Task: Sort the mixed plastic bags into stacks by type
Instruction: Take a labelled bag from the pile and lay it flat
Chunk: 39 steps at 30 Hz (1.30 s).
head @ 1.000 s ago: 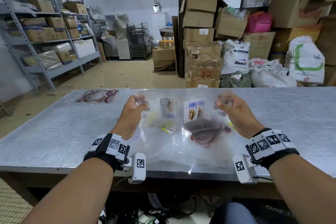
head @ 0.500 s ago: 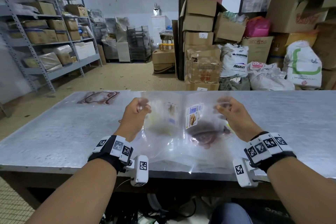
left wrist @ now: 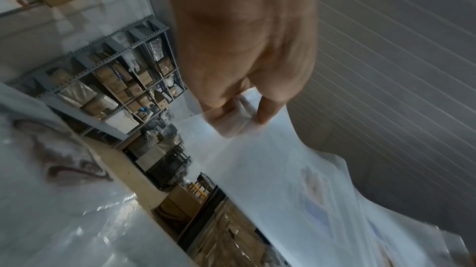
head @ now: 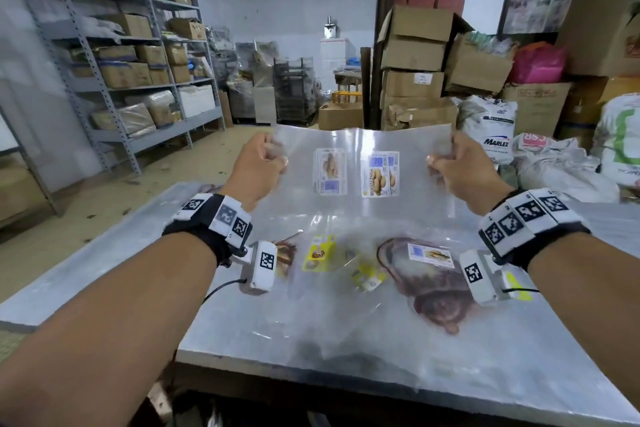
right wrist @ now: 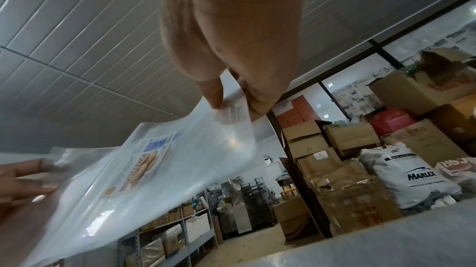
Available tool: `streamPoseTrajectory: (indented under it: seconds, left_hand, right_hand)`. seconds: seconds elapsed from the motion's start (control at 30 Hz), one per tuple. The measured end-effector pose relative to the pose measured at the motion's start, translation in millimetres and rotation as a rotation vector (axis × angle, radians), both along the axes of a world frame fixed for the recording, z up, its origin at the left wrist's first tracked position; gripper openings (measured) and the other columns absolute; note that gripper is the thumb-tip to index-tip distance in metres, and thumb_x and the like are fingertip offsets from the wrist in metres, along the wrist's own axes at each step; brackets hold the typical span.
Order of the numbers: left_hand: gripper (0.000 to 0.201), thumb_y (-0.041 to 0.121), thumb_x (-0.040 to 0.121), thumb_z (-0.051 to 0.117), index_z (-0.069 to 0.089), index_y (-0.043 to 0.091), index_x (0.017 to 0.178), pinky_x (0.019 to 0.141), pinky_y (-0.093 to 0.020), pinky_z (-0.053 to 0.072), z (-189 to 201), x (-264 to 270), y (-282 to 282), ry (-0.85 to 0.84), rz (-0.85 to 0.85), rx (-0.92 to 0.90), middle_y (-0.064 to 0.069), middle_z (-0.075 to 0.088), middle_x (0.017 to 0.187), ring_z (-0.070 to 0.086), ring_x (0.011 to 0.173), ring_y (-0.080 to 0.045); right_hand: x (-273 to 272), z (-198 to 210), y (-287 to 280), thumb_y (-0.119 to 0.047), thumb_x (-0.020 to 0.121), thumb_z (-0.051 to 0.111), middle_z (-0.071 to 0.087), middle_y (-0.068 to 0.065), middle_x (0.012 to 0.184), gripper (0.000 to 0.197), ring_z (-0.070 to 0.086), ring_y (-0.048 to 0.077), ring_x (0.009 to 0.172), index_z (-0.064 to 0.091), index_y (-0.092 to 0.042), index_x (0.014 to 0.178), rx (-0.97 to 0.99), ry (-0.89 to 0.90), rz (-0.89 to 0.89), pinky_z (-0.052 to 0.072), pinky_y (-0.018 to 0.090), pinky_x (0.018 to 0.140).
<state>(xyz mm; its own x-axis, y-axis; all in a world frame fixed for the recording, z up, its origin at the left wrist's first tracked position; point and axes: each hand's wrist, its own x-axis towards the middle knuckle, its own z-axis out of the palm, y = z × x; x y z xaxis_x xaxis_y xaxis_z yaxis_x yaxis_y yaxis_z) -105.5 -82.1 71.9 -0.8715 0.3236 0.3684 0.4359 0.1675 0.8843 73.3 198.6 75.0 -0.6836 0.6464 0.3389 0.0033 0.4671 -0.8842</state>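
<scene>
A clear plastic bag with two printed biscuit labels hangs stretched in the air above the table. My left hand pinches its upper left corner and my right hand pinches its upper right corner. The left wrist view shows the left hand with thumb and fingers closed on the bag. In the right wrist view the right hand pinches the bag the same way. Under it, on the metal table, lies a loose pile of clear bags: some brown-printed, some yellow-labelled.
A brown-printed bag lies at the table's far left, partly behind my left wrist. Grey shelving with boxes stands at the left. Stacked cardboard boxes and white sacks crowd the floor behind the table on the right.
Both hands have lifted the labelled bag up off the pile, spreading it flat in the air. The view has tilted down and nearer to the table.
</scene>
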Motion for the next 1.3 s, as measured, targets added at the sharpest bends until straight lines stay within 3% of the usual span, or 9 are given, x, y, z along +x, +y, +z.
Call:
streamPoseTrajectory:
  seconds: [0.33, 0.5, 0.6, 0.7, 0.83, 0.9, 1.03, 1.13, 1.3]
  left_hand:
    - [0.033, 0.005, 0.095, 0.063, 0.049, 0.019, 0.122, 0.069, -0.038, 0.049, 2.8, -119.8, 60.4, -0.033, 0.005, -0.302, -0.014, 0.063, 0.099, 0.058, 0.078, -0.028]
    - [0.027, 0.007, 0.096, 0.062, 0.049, 0.020, 0.115, 0.068, -0.039, 0.049, -31.3, -172.9, 88.0, -0.070, -0.011, -0.457, -0.013, 0.062, 0.100, 0.053, 0.074, -0.023]
    - [0.030, 0.008, 0.094, 0.064, 0.050, 0.019, 0.118, 0.086, -0.056, 0.057, -53.2, -199.5, 97.2, -0.106, -0.036, -0.540, -0.018, 0.064, 0.114, 0.064, 0.089, -0.035]
    - [0.039, 0.010, 0.091, 0.068, 0.049, 0.021, 0.123, 0.088, -0.062, 0.055, -72.5, -221.5, 102.7, -0.111, -0.073, -0.671, -0.018, 0.064, 0.120, 0.069, 0.098, -0.041]
    - [0.045, 0.008, 0.092, 0.070, 0.046, 0.018, 0.130, 0.076, -0.047, 0.061, -88.2, -236.2, 108.6, -0.136, -0.093, -0.834, -0.019, 0.065, 0.118, 0.057, 0.077, -0.024]
    - [0.044, 0.006, 0.091, 0.070, 0.047, 0.018, 0.127, 0.059, -0.037, 0.051, -95.2, -241.8, 110.9, -0.154, -0.100, -0.863, -0.018, 0.067, 0.111, 0.053, 0.069, -0.023]
    - [0.043, 0.002, 0.086, 0.070, 0.049, 0.012, 0.123, 0.050, -0.031, 0.037, -106.1, -250.7, 112.3, -0.174, -0.121, -0.909, -0.017, 0.062, 0.086, 0.048, 0.062, -0.025]
    - [0.046, 0.003, 0.084, 0.072, 0.048, 0.007, 0.123, 0.052, -0.031, 0.039, -105.7, -251.7, 113.7, -0.159, -0.136, -0.975, -0.015, 0.063, 0.076, 0.053, 0.061, -0.027]
    - [0.071, 0.023, 0.084, 0.079, 0.044, 0.010, 0.145, 0.075, -0.032, 0.054, -101.0, -250.9, 107.2, -0.047, -0.118, -1.112, -0.010, 0.074, 0.097, 0.067, 0.082, -0.022]
  right_hand:
    - [-140.6, 0.8, 60.7, -0.008, 0.092, 0.072, 0.064, 0.000, 0.114, 0.041, 0.064, 0.024, 0.105, 0.054, -0.019, 0.127, 0.058, -0.112, -0.042, 0.056, 0.041, 0.092]
    - [-192.3, -26.4, 92.0, -0.007, 0.094, 0.069, 0.064, 0.006, 0.116, 0.038, 0.063, 0.027, 0.104, 0.052, -0.018, 0.125, 0.096, -0.260, -0.045, 0.054, 0.041, 0.088]
    - [-213.2, -49.6, 104.9, -0.008, 0.092, 0.071, 0.063, 0.007, 0.118, 0.043, 0.061, 0.027, 0.105, 0.052, -0.012, 0.130, 0.147, -0.369, -0.037, 0.051, 0.034, 0.081]
    - [-227.4, -71.4, 113.0, -0.005, 0.089, 0.074, 0.066, 0.013, 0.110, 0.040, 0.065, 0.030, 0.097, 0.053, -0.006, 0.123, 0.164, -0.525, -0.012, 0.053, 0.034, 0.072]
    - [-235.0, -87.9, 116.5, -0.009, 0.090, 0.072, 0.063, 0.012, 0.089, 0.033, 0.065, 0.026, 0.074, 0.052, -0.008, 0.116, 0.196, -0.736, 0.025, 0.054, 0.032, 0.063]
    - [-236.6, -92.2, 116.7, -0.009, 0.087, 0.072, 0.062, 0.011, 0.081, 0.030, 0.060, 0.023, 0.062, 0.055, -0.007, 0.112, 0.213, -0.803, 0.030, 0.049, 0.028, 0.057]
    - [-239.7, -96.9, 118.8, -0.011, 0.072, 0.074, 0.067, 0.009, 0.069, 0.023, 0.061, 0.024, 0.056, 0.060, -0.006, 0.091, 0.240, -0.906, 0.064, 0.049, 0.031, 0.055]
    - [-240.9, -103.0, 120.2, -0.007, 0.078, 0.078, 0.065, 0.010, 0.066, 0.020, 0.057, 0.022, 0.054, 0.061, -0.004, 0.087, 0.210, -0.926, 0.139, 0.046, 0.028, 0.052]
    - [-233.2, -102.4, 124.6, -0.011, 0.081, 0.080, 0.071, 0.012, 0.065, 0.020, 0.064, 0.022, 0.056, 0.061, -0.006, 0.079, 0.233, -0.922, 0.206, 0.051, 0.030, 0.055]
